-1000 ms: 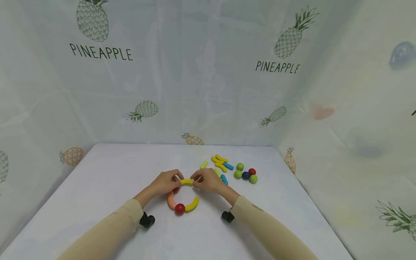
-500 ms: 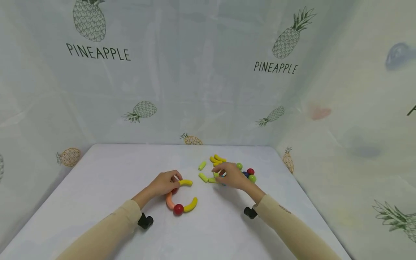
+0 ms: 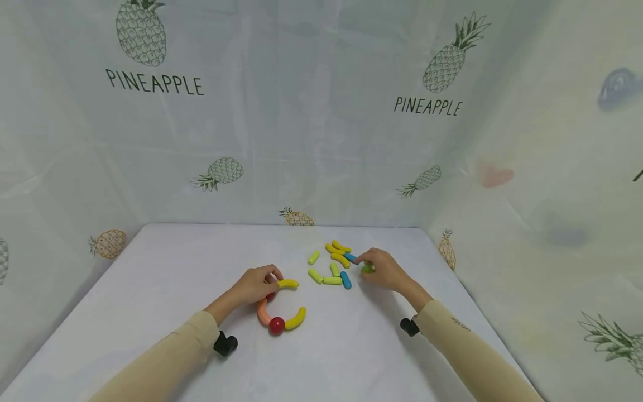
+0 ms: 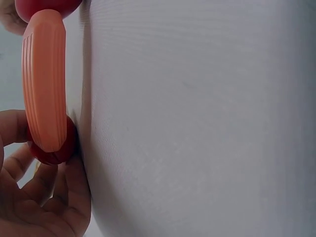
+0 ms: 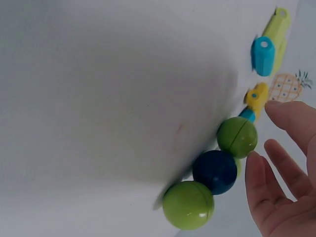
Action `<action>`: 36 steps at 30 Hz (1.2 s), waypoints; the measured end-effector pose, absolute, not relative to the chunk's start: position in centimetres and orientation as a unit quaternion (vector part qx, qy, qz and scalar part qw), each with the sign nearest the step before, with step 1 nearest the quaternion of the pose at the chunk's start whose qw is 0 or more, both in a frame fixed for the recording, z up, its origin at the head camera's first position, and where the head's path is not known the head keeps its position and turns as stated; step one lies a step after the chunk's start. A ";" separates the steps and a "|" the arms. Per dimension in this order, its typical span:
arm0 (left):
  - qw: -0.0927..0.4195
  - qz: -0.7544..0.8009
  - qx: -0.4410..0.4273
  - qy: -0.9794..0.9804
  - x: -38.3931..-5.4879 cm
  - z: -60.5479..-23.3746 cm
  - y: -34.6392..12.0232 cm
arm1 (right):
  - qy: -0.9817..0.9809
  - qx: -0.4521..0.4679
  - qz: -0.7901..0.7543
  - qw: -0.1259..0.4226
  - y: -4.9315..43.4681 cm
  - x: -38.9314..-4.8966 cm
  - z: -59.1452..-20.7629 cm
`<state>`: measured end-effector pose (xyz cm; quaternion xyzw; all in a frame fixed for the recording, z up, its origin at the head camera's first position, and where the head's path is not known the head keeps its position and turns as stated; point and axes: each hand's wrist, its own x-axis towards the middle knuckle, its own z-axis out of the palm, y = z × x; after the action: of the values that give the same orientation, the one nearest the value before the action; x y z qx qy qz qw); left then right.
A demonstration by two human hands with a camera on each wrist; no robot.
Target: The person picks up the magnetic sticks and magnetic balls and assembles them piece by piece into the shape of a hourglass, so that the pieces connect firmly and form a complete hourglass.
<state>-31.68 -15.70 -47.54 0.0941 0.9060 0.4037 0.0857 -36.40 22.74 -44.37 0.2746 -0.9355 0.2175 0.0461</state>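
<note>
My left hand point(image 3: 255, 283) holds a red ball point(image 4: 71, 138), thumb and fingers round it. An orange curved stick point(image 4: 44, 79) joins that ball to a second red ball point(image 3: 276, 326). From the second ball a yellow curved stick point(image 3: 295, 318) runs right, and another yellow curved stick point(image 3: 288, 284) reaches out from beside my left fingertips, so the pieces form a ring with a gap at its right. Over at the loose balls, my right hand point(image 3: 384, 269) has thumb and fingers spread apart by a green ball point(image 5: 237, 137). A dark blue ball point(image 5: 215, 172) and another green ball point(image 5: 188, 205) touch in line with it.
Several lime green sticks point(image 3: 332, 281) and a blue stick point(image 3: 345, 280) lie between my hands. Further back are yellow curved sticks point(image 3: 340, 260) and another blue stick point(image 3: 351, 258). A pineapple-print curtain point(image 3: 311, 128) hangs behind the white table point(image 3: 201, 251).
My right hand has left the end of the upper yellow curved stick and moved right, past the lime sticks, to the loose balls. My left hand stays at the ring.
</note>
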 end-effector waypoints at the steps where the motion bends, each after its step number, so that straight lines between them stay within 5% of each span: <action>1: 0.087 0.404 0.094 0.906 -31.7 -47.5 -15.7 | -0.936 0.275 0.215 0.047 22.9 -36.5 -44.4; 36: 0.082 0.391 0.095 0.912 -31.3 -47.2 -15.6 | -0.947 0.264 0.184 0.016 22.5 -36.0 -45.2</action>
<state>-31.31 -15.62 -47.19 0.0953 0.9118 0.3909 0.0816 -35.99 22.47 -45.18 0.2635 -0.9469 0.1835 0.0165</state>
